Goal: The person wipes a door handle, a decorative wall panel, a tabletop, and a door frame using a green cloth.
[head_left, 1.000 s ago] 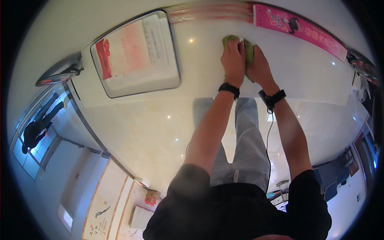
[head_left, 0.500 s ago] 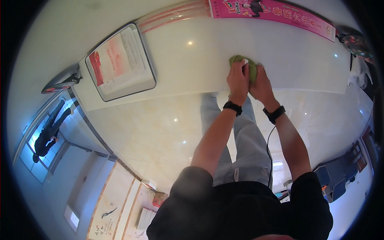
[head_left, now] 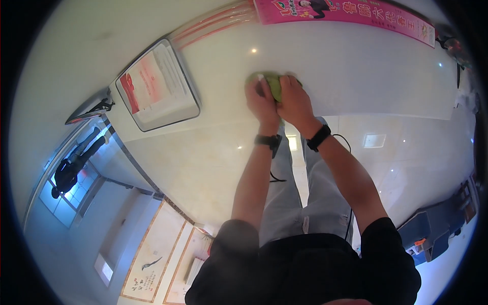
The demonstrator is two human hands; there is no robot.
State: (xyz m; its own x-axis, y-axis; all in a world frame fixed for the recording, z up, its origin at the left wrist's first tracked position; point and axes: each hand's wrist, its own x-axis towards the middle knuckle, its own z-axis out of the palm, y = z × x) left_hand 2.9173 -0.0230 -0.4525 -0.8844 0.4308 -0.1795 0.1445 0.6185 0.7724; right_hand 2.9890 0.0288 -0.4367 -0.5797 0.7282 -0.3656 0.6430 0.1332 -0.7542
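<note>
A crumpled green cloth (head_left: 275, 87) is bunched between my two hands near the front edge of the white tabletop (head_left: 351, 76). My left hand (head_left: 262, 104) closes on its left side, and a small white bit that I cannot identify shows by those fingers. From the right, my right hand (head_left: 295, 100) is wrapped over the cloth, fingers bent across it. The underside of the cloth is hidden. Each wrist wears a black band, and a thin black cable runs from the right one.
A clear dark-rimmed tray (head_left: 190, 114) holding papers lies at the left of the table. Clear wrapped strips with red lines (head_left: 213, 25) and a long pink box (head_left: 351, 16) line the back. Dark chairs (head_left: 427, 229) stand at lower right. Another person (head_left: 68, 173) is at far left.
Both my hands have moved left across the tabletop with the green cloth. The right hand now lies further over the cloth, and the whole view has shifted slightly.
</note>
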